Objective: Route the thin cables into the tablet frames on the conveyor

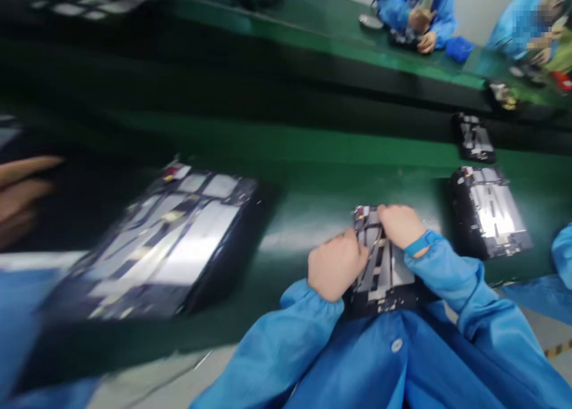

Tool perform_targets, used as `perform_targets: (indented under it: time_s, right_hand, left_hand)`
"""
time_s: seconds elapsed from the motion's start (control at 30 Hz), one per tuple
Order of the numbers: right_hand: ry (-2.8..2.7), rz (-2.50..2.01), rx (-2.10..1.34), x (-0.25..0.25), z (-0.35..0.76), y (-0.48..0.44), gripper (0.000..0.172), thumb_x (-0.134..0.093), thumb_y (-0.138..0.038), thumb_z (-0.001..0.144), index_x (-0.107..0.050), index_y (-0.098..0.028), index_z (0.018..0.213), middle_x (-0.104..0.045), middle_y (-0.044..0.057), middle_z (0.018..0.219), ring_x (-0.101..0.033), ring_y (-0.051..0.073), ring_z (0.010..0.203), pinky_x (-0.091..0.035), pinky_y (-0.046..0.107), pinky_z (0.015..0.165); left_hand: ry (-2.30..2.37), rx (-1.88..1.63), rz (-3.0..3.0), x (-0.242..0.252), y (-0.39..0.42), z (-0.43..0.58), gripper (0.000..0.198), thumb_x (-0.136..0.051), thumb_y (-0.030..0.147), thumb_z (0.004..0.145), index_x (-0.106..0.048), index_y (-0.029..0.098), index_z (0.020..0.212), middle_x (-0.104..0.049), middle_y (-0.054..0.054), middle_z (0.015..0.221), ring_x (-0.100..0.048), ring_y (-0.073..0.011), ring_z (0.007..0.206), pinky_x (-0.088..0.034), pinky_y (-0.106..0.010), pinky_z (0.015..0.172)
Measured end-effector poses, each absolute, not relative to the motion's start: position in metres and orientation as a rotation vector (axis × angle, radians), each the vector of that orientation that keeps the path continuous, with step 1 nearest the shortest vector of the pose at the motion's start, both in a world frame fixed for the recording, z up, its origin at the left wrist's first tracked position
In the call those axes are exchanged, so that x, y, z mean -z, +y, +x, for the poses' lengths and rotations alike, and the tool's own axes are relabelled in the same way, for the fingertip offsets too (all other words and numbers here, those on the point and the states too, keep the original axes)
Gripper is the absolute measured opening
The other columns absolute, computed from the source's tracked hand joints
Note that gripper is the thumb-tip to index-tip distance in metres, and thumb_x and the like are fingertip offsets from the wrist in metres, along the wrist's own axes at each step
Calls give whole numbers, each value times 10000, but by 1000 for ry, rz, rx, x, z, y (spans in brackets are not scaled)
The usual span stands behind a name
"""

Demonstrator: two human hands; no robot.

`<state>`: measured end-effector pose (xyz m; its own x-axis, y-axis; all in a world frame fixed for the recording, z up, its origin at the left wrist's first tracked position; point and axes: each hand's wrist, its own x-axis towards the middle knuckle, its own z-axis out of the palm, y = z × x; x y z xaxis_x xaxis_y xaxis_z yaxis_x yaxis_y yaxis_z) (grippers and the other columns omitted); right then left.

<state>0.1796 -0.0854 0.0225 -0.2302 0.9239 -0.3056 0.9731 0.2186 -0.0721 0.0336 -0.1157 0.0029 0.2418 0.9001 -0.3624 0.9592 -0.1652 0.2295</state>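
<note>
Right in front of my body lies an opened, tablet-like electronic unit (378,278), with silver panels, dark strips and small circuit parts on its top. My left hand (335,265) is closed at its left edge, the thumb pointing inward over the panels. At the far right corner of the unit, my right hand (402,227) is closed too, fingers curled down against the top, a blue band at the wrist. The fingertips of both hands are hidden, so whatever they pinch does not show.
Left of me sits a thick stack of similar units (196,242), blurred; another stack (491,212) stands at right, a smaller one (473,136) behind it. A co-worker's hand (22,197) is at far left. Two people work across the green bench (295,189).
</note>
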Motion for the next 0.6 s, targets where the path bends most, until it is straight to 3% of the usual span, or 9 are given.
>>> perform_targets:
  time_s: [0.07, 0.27, 0.47, 0.6]
  right_hand:
    - [2250, 1776, 418, -24, 180, -83, 314, -387, -74, 1017, -669, -76, 1155, -774, 227, 1038, -776, 309, 1005, -572, 400, 831]
    - [2196, 1558, 320, -18, 184, -69, 313, -425, -82, 1016, -665, -117, 1214, -767, 206, 1018, -765, 320, 1038, -547, 380, 821]
    - [2231, 1550, 284, -15, 186, -72, 323, -408, -73, 1011, -679, -110, 1183, -761, 180, 1004, -753, 292, 998, -511, 358, 794]
    - [2312, 1612, 199, -9, 186, -77, 318, -416, -92, 999, -719, -97, 1095, -717, 194, 1064, -714, 288, 1014, -487, 361, 790]
  left_hand:
    - [1815, 218, 2022, -2, -122, 21, 326, -455, 282, 937, -720, 123, 1041, -782, -214, 937, -779, -386, 893, -544, -392, 711]
    - [1928, 284, 1749, 23, -140, -6, 221, -502, 256, 924, -674, 142, 1005, -768, -194, 942, -758, -374, 899, -475, -361, 708]
    - [1891, -181, 1739, 36, -137, -6, 317, -558, 236, 906, -587, 174, 1216, -708, -142, 1121, -706, -294, 962, -480, -333, 768]
    - [1628, -500, 1624, 50, -119, -1, 205, -600, 220, 867, -646, 210, 1067, -678, -50, 926, -662, -220, 908, -504, -317, 849]
